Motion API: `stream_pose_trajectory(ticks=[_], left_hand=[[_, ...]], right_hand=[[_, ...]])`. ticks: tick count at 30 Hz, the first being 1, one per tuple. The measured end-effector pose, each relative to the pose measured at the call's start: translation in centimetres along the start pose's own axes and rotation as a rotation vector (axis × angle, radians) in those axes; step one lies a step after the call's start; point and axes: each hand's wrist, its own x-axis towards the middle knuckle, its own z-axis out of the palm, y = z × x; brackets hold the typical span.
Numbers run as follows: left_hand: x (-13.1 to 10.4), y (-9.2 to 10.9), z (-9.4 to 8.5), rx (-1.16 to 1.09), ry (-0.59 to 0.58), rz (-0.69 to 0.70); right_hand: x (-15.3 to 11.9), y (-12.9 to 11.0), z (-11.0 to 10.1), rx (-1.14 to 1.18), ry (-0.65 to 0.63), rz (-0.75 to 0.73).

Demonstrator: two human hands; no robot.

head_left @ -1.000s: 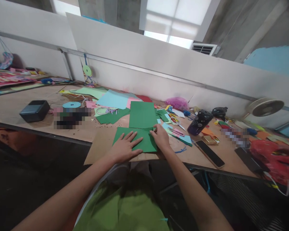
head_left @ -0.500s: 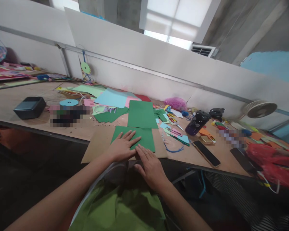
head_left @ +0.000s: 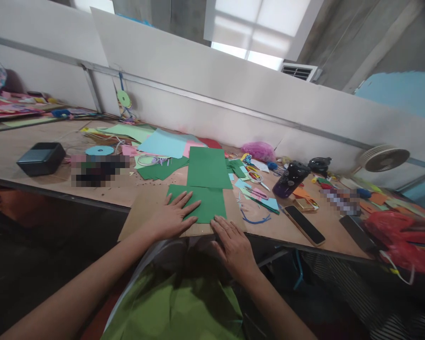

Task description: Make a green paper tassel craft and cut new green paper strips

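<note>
A green sheet of paper point(head_left: 210, 205) lies on a brown cardboard piece point(head_left: 140, 212) at the table's front edge. My left hand point(head_left: 173, 215) rests flat on the sheet's left part with its fingers spread. At the sheet's lower right corner is my right hand point(head_left: 232, 238), fingers stretched out side by side, fingertips on the near edge. Neither hand grips anything. Just beyond, a second green sheet point(head_left: 209, 167) lies flat, its near edge meeting the first one.
Right of the sheets lie pink-handled scissors point(head_left: 258, 193), a blue pipe cleaner point(head_left: 255, 221), a phone point(head_left: 304, 225) and a dark tumbler point(head_left: 290, 179). Leftward are a black box point(head_left: 41, 158) and a light blue disc point(head_left: 99, 150). A red plastic bag point(head_left: 403, 241) sits far right.
My right hand has slid right along the sheet's near edge, away from my left hand. My left hand has shifted slightly left. The green sheets stay in place.
</note>
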Motion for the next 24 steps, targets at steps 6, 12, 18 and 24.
stream_pose_trajectory(ticks=[6,12,18,24], left_hand=[[-2.0,-2.1,-0.4,0.028,0.004,-0.032],[-3.2,-2.4,-1.3,0.079,-0.03,-0.106],[-3.1,0.3,-1.0,0.02,-0.029,0.026],[-3.5,0.0,-0.6,-0.071,-0.048,0.069]], right_hand=[[-0.2,-0.2,0.1,-0.001,0.005,0.013],[0.4,-0.9,-0.5,0.011,0.008,0.048],[2.0,-2.8,-0.9,-0.069,-0.012,0.094],[1.0,-1.5,-1.8,-0.007,-0.013,0.115]])
